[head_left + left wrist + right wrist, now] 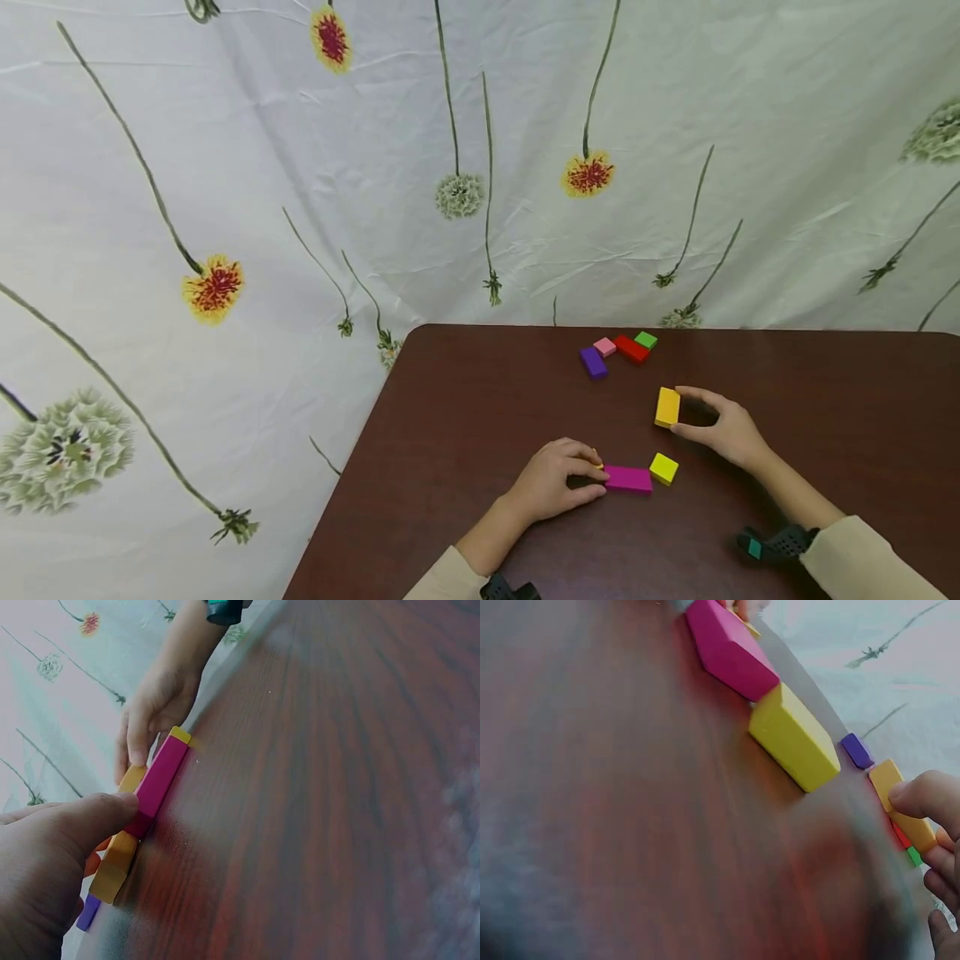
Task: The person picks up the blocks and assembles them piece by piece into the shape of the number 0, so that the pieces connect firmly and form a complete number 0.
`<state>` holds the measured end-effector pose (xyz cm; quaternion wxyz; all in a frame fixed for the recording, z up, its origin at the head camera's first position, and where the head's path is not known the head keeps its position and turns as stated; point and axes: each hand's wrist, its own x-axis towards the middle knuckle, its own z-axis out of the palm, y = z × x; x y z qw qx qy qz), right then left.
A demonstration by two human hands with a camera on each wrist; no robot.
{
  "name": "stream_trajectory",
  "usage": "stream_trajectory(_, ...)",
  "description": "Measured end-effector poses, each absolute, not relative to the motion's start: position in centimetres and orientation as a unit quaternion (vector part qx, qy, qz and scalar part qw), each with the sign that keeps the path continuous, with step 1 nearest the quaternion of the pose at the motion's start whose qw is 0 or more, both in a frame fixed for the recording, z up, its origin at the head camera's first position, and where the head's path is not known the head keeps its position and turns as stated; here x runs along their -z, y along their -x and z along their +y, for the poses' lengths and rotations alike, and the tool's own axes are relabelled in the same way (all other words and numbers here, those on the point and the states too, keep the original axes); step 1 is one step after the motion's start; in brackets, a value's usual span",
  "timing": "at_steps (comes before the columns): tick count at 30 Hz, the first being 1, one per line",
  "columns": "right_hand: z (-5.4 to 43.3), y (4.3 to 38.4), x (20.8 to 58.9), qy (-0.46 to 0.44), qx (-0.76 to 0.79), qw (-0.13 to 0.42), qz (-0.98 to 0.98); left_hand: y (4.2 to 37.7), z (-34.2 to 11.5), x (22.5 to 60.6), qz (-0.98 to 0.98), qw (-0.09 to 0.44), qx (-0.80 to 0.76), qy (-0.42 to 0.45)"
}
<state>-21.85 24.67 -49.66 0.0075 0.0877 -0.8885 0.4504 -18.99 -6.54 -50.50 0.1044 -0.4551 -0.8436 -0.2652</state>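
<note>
My left hand (558,482) rests at the left end of a magenta block (628,479), its thumb and fingers pinching near that end. An orange block (114,868) lies against the same end, mostly covered by the fingers in the head view. At the magenta block's other end sits a yellow block (664,468), touching or almost touching its corner. My right hand (727,427) pinches another orange block (667,407) between thumb and fingers, beyond the yellow one. Whether this block touches the table I cannot tell.
Toward the table's far edge lie a purple block (593,363), a pink block (604,347), a red block (632,349) and a green block (646,340), close together. A flowered cloth (525,250) hangs behind the dark brown table (450,400).
</note>
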Motion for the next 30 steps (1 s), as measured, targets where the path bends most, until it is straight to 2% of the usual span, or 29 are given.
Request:
stream_trajectory(9,24.5,20.4,50.5,-0.112,-0.438,0.016,-0.892,18.9,-6.6,50.6,-0.846,0.088,0.281,0.445)
stream_trajectory(15,24.8,20.1,50.5,-0.129,-0.431,0.024,-0.893,19.0,-6.4,50.6,-0.84,0.101,0.281,0.452)
stream_trajectory(30,25.5,20.8,50.3,-0.171,-0.419,-0.021,-0.891,19.1,-6.4,50.6,-0.842,0.096,0.279,0.452)
